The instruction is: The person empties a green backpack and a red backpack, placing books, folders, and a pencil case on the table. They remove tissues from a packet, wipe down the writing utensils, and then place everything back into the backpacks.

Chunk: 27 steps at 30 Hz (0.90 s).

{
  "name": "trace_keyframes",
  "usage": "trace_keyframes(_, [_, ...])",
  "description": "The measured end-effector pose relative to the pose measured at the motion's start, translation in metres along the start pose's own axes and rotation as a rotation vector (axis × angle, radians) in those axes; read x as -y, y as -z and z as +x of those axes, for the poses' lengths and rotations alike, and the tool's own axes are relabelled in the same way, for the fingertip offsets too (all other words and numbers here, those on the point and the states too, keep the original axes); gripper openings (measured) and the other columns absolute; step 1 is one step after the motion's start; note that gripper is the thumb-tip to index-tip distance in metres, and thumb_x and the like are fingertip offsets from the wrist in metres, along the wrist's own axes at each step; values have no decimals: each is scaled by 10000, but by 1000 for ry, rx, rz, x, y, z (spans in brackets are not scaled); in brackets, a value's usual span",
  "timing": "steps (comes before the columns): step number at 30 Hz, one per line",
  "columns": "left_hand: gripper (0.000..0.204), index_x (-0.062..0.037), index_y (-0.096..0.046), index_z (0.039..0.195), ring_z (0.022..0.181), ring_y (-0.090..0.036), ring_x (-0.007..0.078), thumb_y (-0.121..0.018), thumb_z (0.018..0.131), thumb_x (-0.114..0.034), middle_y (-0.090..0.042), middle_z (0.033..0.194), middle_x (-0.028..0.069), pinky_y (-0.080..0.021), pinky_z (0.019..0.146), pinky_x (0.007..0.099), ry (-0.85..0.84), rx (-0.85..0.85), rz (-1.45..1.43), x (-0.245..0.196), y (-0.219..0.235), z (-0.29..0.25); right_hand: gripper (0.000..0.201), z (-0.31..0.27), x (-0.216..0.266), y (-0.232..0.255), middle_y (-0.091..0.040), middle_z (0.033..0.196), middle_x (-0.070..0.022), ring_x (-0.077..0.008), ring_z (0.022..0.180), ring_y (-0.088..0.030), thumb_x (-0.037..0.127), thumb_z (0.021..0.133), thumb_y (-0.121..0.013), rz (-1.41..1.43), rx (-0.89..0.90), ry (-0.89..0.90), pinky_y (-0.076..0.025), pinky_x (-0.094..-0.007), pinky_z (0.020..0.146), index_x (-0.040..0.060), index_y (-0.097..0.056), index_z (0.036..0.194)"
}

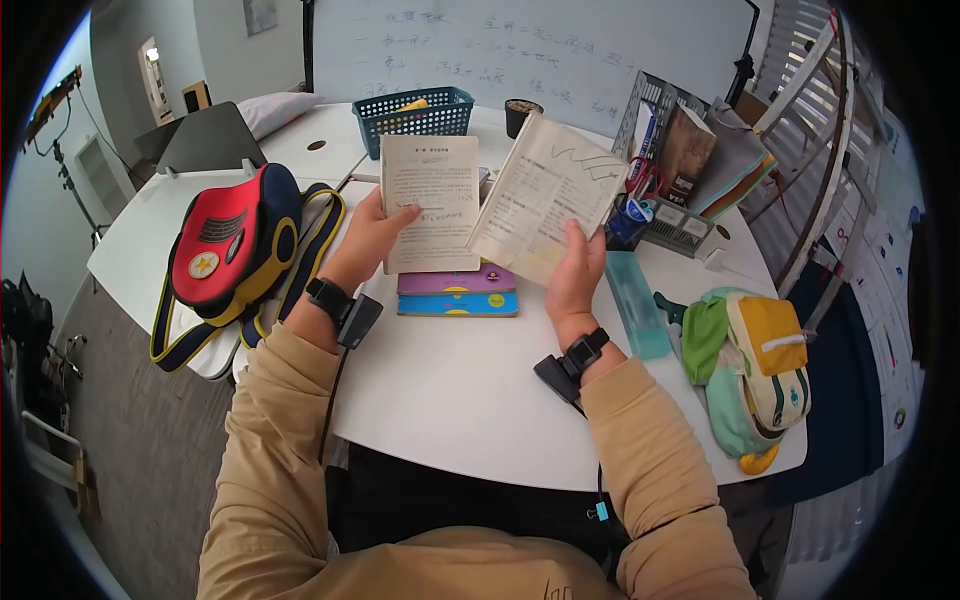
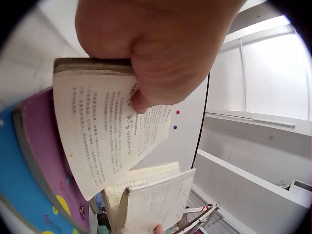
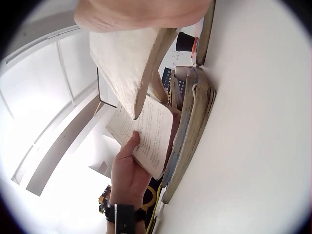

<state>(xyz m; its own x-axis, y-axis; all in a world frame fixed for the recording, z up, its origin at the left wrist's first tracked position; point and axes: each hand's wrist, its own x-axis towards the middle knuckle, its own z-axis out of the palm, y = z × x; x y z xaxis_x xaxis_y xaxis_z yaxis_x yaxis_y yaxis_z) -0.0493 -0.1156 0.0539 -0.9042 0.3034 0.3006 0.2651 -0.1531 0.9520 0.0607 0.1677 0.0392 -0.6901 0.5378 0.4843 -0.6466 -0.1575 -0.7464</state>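
head, sleeves: tan sleeves (image 1: 300, 480) closest, wrist straps on both
head, left hand (image 1: 368, 238): grips left half of open book (image 1: 432, 203), thumb on page
head, right hand (image 1: 572, 272): clamped on right half of book, raised over white worktop (image 1: 450, 390)
head, under book: purple and blue books (image 1: 458, 292) flat on worktop
left wrist: fingers (image 2: 161, 73) curled over page edge
right wrist: right hand (image 3: 141, 12) holds pages from above; left hand (image 3: 127, 170) beyond

Bare tabletop (image 1: 450, 390) near the body — backpacks (image 1: 235, 250) flank it.
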Motion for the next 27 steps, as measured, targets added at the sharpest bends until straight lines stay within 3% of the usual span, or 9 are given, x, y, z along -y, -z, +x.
trace_keyframes(3, [436,21,-596,1510,1270,-738,225,-724,1099,-53,-748,1429,164,-589,1102,388,-21,-64,-4,8,2,4,428,0,4,0,-693,1405,-134,-193,1259,-656,226,1151,-600,-27,-6,72,-498,-352,1121,-57,-567,1471])
trace_keyframes(8, [431,25,-583,1506,1276,-734,226,-711,1101,-45,-749,1422,168,-582,1102,380,-89,-155,85,12,0,4,396,-4,5,-2,-710,1360,-125,-184,1226,-658,207,1132,-601,16,-4,60,-501,-343,1103,-60,-610,1424])
trace_keyframes(17, [413,16,-570,1520,1296,-701,200,-681,1142,-110,-738,1426,145,-564,1117,372,-119,-91,102,3,-14,-3,360,-7,1,2,-742,1359,-115,-168,1222,-664,190,1140,-592,-12,100,-18,-501,-324,1107,-58,-670,1389])
trace_keyframes(23, [472,3,-530,1580,1362,-647,172,-630,1194,-249,-693,1490,132,-528,1169,374,-47,110,-188,-6,-36,-11,396,-10,-1,-7,-700,1422,-92,-158,1293,-629,245,1193,-578,-56,179,-47,-476,-321,1150,-28,-613,1478])
trace_keyframes(26, [532,-4,-504,1609,1379,-640,166,-671,1173,-258,-690,1496,125,-508,1200,372,-269,190,15,-4,-47,-24,401,-12,0,-9,-672,1457,-100,-150,1313,-612,284,1215,-568,-90,251,-81,-475,-323,1157,-4,-575,1494])
trace_keyframes(27, [616,-6,-490,1619,1377,-652,180,-773,1103,-187,-683,1511,132,-534,1187,381,-213,208,5,-6,-48,-27,402,-12,0,-10,-663,1466,-105,-149,1318,-606,298,1219,-568,-97,277,-96,-476,-324,1158,3,-563,1492])
